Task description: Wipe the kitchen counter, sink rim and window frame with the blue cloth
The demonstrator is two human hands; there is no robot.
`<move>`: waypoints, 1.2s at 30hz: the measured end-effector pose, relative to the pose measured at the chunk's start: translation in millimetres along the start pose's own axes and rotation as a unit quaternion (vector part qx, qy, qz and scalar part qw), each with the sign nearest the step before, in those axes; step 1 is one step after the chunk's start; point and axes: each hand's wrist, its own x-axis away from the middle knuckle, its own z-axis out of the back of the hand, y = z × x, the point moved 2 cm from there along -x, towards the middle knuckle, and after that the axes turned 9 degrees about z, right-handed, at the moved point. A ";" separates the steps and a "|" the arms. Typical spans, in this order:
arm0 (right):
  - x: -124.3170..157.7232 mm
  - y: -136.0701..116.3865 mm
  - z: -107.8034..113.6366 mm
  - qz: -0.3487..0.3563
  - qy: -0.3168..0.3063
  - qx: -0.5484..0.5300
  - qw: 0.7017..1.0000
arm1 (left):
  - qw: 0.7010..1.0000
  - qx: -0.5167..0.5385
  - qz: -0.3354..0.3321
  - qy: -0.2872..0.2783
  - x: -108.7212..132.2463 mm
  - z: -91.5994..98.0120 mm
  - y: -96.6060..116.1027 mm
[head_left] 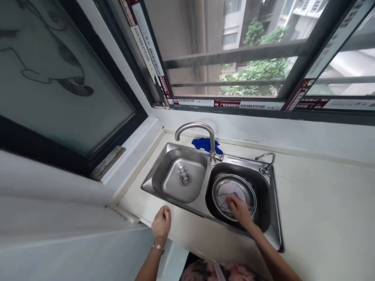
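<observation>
My left hand (pixel 162 222) is closed in a fist over the counter's front edge, left of the sink. Nothing shows in its fingers. My right hand (pixel 238 208) reaches over the right basin (pixel 266 212), its fingers pinched together above a round metal strainer bowl (pixel 216 183) with a perforated bottom. A thin greyish thing (pixel 223 196) shows beside those fingertips, too indistinct to name. Part of the bowl is hidden by the right hand. Left of it lies the bare steel left basin (pixel 166 171) with its drain (pixel 185 179).
A curved tap (pixel 212 140) stands between the basins, its spout over the left one. Behind it lies a blue cloth (pixel 202 143). A smaller spout (pixel 268 158) rises at the right basin's back corner. Pale counter (pixel 322 203) extends right; a window frame (pixel 249 109) runs behind.
</observation>
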 end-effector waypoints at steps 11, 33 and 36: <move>127.4 49.6 9.4 -0.003 0.027 0.269 0.963 | 0.944 0.042 -0.285 -0.160 -46.7 -29.4 117.4; 156.6 48.4 24.5 -0.110 0.066 0.347 0.929 | 0.820 -0.006 -0.569 -0.067 -156.7 -119.2 417.7; 160.2 43.6 25.5 -0.123 0.080 0.362 0.920 | 0.832 -0.028 -0.549 -0.079 -164.9 -125.0 417.2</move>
